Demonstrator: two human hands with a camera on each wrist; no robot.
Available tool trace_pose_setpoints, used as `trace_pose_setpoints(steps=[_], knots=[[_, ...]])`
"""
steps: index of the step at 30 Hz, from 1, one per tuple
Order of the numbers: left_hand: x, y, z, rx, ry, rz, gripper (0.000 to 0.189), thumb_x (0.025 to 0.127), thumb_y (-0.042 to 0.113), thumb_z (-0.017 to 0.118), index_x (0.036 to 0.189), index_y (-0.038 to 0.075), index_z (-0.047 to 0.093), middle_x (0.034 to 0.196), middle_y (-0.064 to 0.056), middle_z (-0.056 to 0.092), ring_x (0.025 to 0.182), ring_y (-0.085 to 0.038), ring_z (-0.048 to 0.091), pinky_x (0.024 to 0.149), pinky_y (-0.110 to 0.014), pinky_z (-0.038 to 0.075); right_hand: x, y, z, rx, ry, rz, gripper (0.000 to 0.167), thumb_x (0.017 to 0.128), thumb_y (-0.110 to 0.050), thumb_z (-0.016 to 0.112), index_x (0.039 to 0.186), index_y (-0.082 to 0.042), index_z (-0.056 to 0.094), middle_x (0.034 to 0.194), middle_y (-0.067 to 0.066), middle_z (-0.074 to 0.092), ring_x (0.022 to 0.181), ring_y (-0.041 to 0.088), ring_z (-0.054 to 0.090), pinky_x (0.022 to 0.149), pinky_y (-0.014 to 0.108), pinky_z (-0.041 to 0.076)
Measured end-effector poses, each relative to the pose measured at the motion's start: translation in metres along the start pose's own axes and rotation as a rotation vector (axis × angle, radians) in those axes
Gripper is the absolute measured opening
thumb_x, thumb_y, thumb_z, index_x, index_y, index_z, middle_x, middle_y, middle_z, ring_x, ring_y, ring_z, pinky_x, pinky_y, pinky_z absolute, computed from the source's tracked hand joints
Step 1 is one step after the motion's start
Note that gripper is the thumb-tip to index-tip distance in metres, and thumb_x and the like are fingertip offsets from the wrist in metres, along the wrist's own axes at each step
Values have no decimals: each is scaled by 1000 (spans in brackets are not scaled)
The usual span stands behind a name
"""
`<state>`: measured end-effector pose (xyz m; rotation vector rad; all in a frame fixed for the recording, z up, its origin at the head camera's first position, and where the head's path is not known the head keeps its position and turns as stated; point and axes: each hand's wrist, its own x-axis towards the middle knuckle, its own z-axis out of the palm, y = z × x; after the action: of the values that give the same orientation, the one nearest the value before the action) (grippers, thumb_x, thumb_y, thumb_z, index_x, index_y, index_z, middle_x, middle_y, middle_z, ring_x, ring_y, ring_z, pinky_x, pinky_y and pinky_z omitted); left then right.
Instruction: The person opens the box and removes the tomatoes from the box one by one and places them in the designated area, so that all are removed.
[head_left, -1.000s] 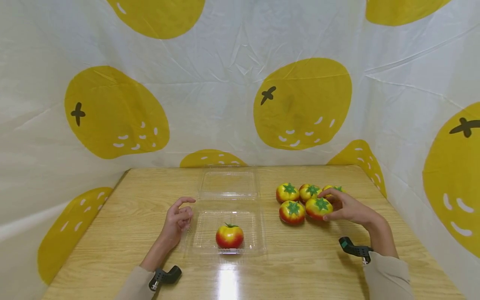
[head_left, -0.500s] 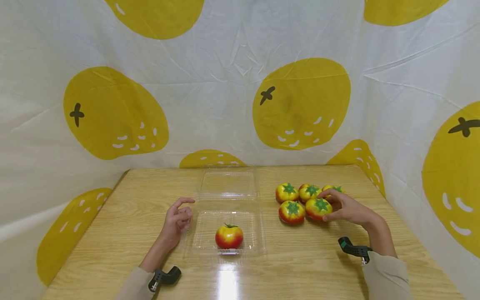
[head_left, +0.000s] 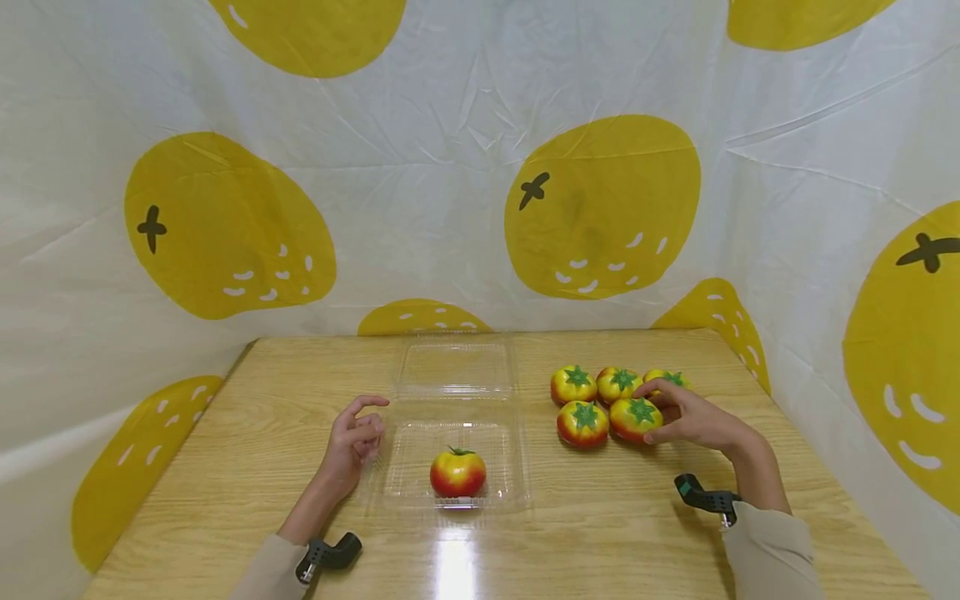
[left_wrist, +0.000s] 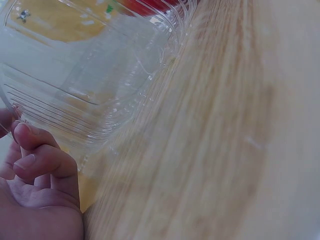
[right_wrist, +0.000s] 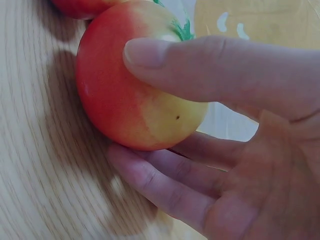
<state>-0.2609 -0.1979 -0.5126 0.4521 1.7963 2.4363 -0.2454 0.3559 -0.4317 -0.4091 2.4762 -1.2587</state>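
My right hand (head_left: 697,417) holds a red-and-yellow toy tomato (head_left: 632,418) with a green star-shaped top, at the near right of a cluster. In the right wrist view, the thumb lies across the held tomato (right_wrist: 107,85) and the other fingers curl round its far side. At the left edge of a clear plastic clamshell container (head_left: 495,492), my left hand (head_left: 351,442) has its fingers bent. The left wrist view has those fingers at the rim of the container (left_wrist: 100,75), seeming to pinch it. The container lies unfolded, with one tomato (head_left: 458,473) in its front half.
Several more tomatoes (head_left: 582,425) stand close together right of the container, one partly behind my right hand. Its unfolded lid (head_left: 457,367) lies toward the back of the wooden table (head_left: 300,375). A white curtain (head_left: 420,208) printed with yellow fruit surrounds the table.
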Motion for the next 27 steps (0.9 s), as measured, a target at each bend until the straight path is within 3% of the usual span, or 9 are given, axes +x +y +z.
trace_pose_setpoints(steps=[9,16,27], knots=[[-1,1,-1,1,-2,-5,36,96,-8,45,121,13,59,67,9,59,50,-5,44,44,-33,17,1,0,1,-1,-10,-11,61,86,-12,81,136,-1,48,137,31,54,121,38,59,88,30,53],[-1,1,-1,0,-10,7,36,95,-9,44,121,12,58,66,8,60,49,-3,47,43,-34,15,2,1,2,-24,-13,3,62,85,-14,82,135,-2,48,139,32,53,123,41,57,92,38,52],[0,0,0,-13,-7,8,38,94,-10,43,121,11,58,67,9,60,49,-3,46,45,-35,14,2,0,2,-7,-22,-32,61,86,-11,81,136,1,47,141,31,51,126,43,55,91,35,53]])
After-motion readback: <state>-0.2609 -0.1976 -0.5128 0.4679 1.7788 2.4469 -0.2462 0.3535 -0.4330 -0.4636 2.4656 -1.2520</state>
